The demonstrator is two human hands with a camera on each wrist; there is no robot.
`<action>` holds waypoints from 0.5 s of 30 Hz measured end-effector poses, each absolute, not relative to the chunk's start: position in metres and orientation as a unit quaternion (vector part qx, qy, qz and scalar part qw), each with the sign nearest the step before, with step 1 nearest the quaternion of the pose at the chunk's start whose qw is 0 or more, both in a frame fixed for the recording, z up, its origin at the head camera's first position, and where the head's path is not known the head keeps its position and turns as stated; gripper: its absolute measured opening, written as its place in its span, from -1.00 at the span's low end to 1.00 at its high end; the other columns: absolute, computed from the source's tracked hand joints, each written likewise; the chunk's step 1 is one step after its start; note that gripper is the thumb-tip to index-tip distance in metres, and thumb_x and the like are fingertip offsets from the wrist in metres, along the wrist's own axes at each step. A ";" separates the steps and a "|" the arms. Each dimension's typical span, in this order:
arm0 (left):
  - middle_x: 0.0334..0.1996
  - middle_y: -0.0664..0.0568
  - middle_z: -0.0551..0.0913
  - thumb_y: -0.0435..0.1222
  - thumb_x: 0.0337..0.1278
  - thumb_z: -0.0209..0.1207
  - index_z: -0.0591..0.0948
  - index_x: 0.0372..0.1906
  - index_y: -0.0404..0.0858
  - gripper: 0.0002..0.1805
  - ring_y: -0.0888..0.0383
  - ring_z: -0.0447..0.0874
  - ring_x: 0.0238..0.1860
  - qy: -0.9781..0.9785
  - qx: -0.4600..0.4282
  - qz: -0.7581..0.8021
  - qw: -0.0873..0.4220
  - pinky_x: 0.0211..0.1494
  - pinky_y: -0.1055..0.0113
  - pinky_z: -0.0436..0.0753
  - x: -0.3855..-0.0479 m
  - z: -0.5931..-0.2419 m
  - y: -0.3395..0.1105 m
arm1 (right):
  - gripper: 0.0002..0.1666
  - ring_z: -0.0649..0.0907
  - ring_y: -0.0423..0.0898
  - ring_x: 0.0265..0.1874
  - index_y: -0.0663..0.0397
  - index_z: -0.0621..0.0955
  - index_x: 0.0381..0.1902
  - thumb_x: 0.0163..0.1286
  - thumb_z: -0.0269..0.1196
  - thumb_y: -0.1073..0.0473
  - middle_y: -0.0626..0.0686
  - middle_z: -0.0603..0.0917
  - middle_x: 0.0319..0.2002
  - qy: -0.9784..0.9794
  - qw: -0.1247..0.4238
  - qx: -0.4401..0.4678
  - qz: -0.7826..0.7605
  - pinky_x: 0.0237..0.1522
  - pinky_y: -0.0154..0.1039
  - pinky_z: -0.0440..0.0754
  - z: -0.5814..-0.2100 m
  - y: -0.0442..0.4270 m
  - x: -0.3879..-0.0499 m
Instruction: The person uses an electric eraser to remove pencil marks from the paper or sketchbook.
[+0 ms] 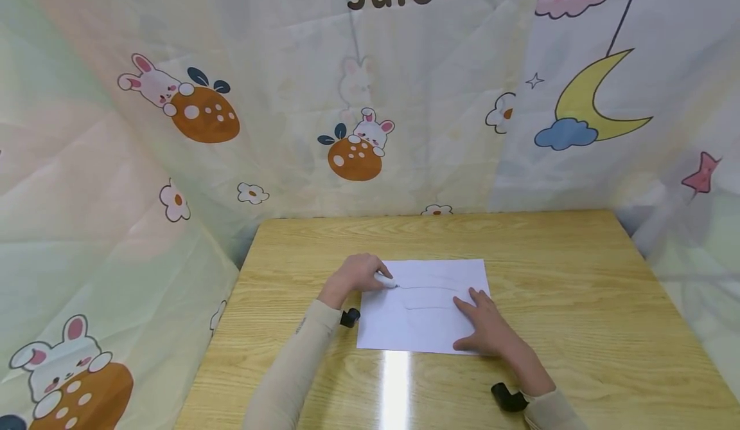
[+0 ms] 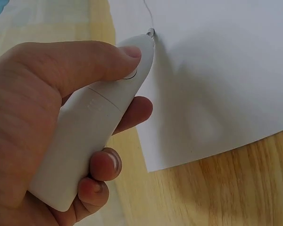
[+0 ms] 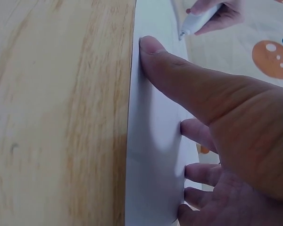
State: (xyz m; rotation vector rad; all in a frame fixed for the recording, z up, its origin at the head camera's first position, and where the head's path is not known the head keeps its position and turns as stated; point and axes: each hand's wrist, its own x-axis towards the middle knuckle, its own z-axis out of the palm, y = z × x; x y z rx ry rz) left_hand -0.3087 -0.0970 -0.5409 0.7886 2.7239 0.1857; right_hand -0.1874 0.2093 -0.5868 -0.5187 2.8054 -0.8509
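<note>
A white sheet of paper (image 1: 416, 330) lies on the wooden table, with two thin, roughly parallel lines across it. My left hand (image 1: 360, 274) grips a white pen-like device (image 2: 80, 127), fingers wrapped round its body and thumb on a button near the front. The device's small metal tip meets the paper at the left end of the upper line. On the sheet's right part rests my right hand (image 1: 488, 327), fingers spread; its thumb (image 3: 179, 75) lies near the paper's edge in the right wrist view.
The wooden table (image 1: 578, 301) extends on both sides of the paper. Behind and beside it hangs a printed cloth (image 1: 433, 96) with rabbits, oranges, flowers and a moon. A black piece (image 1: 509, 398) sits at the right wrist, another (image 1: 350, 317) at the left.
</note>
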 end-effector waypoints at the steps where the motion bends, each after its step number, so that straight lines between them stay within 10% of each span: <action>1: -0.03 0.26 0.67 0.01 0.11 0.30 0.76 -0.13 0.20 -0.79 0.27 0.58 -0.12 0.948 0.276 0.064 0.148 -0.26 0.35 0.52 -0.308 -0.541 -0.097 | 0.09 0.03 0.51 0.35 0.27 0.43 0.32 -0.13 0.58 -0.09 0.54 0.12 0.36 0.940 0.082 -0.174 -0.282 0.24 0.38 0.08 -0.588 0.210 -0.188; 15: -0.03 0.26 0.66 -0.03 0.12 0.29 0.76 -0.12 0.20 -0.79 0.22 0.60 -0.07 0.950 0.265 0.058 0.153 -0.15 0.30 0.54 -0.306 -0.537 -0.093 | 0.10 0.03 0.51 0.35 0.27 0.43 0.33 -0.13 0.58 -0.09 0.53 0.12 0.36 0.939 0.085 -0.176 -0.285 0.24 0.38 0.07 -0.588 0.208 -0.187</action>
